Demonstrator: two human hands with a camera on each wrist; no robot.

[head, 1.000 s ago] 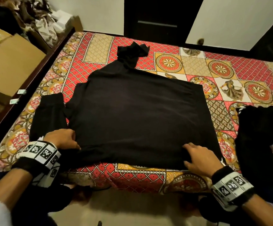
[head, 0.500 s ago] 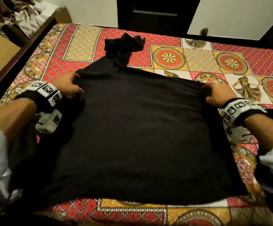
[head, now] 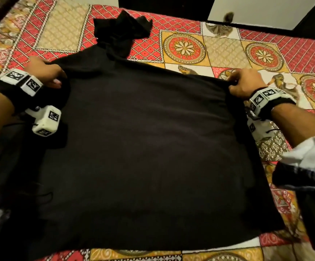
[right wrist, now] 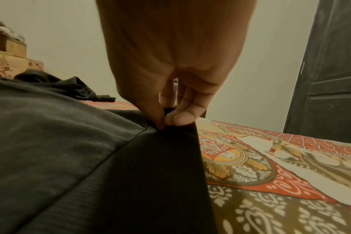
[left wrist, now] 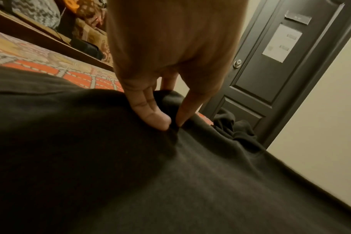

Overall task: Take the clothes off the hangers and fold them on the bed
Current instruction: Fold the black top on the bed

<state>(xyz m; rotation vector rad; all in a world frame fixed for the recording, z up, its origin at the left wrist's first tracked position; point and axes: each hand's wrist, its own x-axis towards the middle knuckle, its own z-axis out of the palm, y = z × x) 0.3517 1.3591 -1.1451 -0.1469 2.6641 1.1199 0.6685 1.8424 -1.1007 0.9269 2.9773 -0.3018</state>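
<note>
On the bed (head: pixel 194 48), wrist views show both hands pinching the black garment (head: pixel 143 147).

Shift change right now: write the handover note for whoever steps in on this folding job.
Left hand: pinches the black garment at its far-left shoulder.
Right hand: pinches the far-right corner of the same garment, fabric lifted slightly in the grip.
Garment: off its hanger, spread flat on the patterned bedspread, bunched part at the far end.
Done: laid out flat.
Left: probably fold the pinched far edge toward you, tuck the bunched part in, then fold any clothes that remain. No hangers in view.
</note>
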